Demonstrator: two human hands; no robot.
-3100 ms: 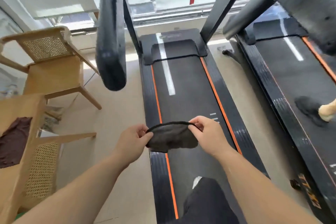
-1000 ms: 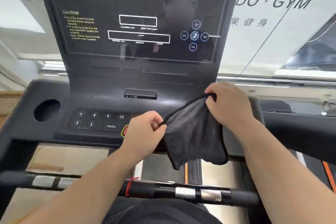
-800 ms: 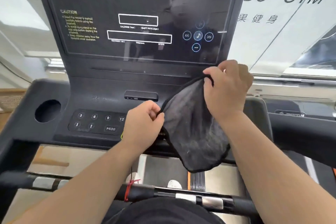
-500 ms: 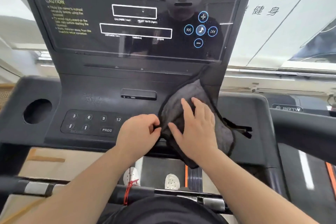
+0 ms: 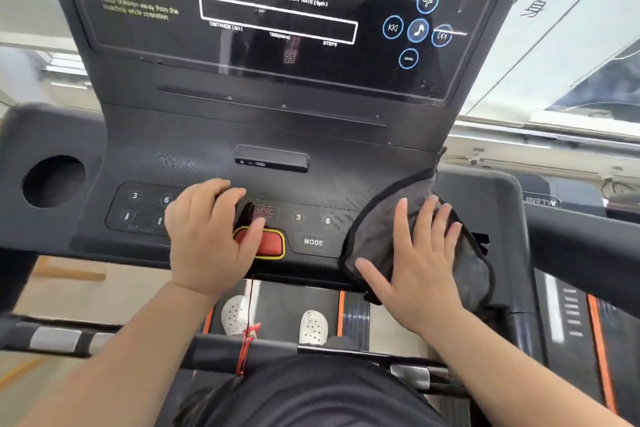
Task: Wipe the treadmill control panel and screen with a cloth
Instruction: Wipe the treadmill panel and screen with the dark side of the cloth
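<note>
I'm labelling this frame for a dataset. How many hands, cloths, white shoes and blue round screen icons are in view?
hands: 2 (left hand, right hand)
cloth: 1
white shoes: 2
blue round screen icons: 5
Total: 10

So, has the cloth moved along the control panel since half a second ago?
Yes. The cloth under the right hand has slid rightward: the MODE button and the keys 3 and 6 are now uncovered to its left.
</note>
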